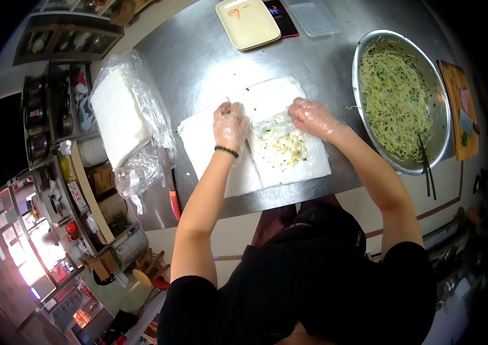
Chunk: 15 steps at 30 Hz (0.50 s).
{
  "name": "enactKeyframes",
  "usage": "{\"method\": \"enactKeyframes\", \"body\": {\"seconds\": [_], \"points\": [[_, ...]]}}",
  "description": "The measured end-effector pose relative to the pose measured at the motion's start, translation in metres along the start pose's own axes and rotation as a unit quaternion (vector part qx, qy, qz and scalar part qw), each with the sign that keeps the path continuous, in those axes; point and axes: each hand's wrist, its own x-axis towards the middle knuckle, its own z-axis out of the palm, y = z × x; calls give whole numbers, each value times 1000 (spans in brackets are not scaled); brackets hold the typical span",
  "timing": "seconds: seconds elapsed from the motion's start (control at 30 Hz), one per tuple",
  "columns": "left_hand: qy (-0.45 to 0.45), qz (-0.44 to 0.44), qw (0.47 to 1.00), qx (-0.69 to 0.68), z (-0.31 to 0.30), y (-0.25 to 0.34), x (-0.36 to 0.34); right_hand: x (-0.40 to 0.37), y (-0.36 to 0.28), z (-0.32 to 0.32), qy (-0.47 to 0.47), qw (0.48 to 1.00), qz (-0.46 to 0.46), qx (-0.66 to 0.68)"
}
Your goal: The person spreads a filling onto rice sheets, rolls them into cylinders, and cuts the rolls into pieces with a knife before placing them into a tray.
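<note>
Both my hands wear clear plastic gloves over thin white wrapper sheets (198,144) spread on the metal table. My right hand (314,118) pinches the right end of a folded, see-through wrapper strip (274,125). At the strip's left end, my left hand (231,123) has its fingers curled closed on the wrapper; the fingertips are partly hidden. Pale chopped filling (283,150) with green bits lies on the sheet just below the strip. A few green crumbs are scattered on the sheets above.
On the right stands a large metal bowl (448,112) of shredded green-yellow filling with chopsticks (426,167), beside a cutting board (467,150) and knife (467,122). Bagged white sheets (120,118) and a red-handled tool (174,202) are left. A cream tray (249,26) and plastic lid (314,18) lie far back.
</note>
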Motion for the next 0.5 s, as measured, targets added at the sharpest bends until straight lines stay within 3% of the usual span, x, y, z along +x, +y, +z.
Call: {"method": "enactKeyframes", "body": {"seconds": [0.03, 0.17, 0.23, 0.27, 0.33, 0.43, 0.47, 0.5], "points": [[-16, 29, 999, 32, 2, -4, 11, 3, 1, 0, 36, 998, 48, 8], [-95, 20, 994, 44, -1, -4, 28, 3, 0, 0, 55, 997, 40, 22], [-213, 13, 975, 55, -6, 1, 30, -2, 3, 8, 62, 997, 45, 29], [-215, 14, 975, 56, -6, 3, 31, -5, 5, 11, 70, 996, 51, 33], [-217, -111, 970, -18, -6, 5, 31, -9, 7, 13, 72, 995, 58, 38], [-257, -138, 956, -22, -12, 14, 41, -14, 7, 9, 72, 994, 64, 43], [-258, -136, 956, -21, -11, 14, 39, -15, 7, 7, 69, 995, 62, 45], [-191, -56, 980, 10, -7, 10, 35, -17, 7, 7, 70, 994, 64, 47]]}}
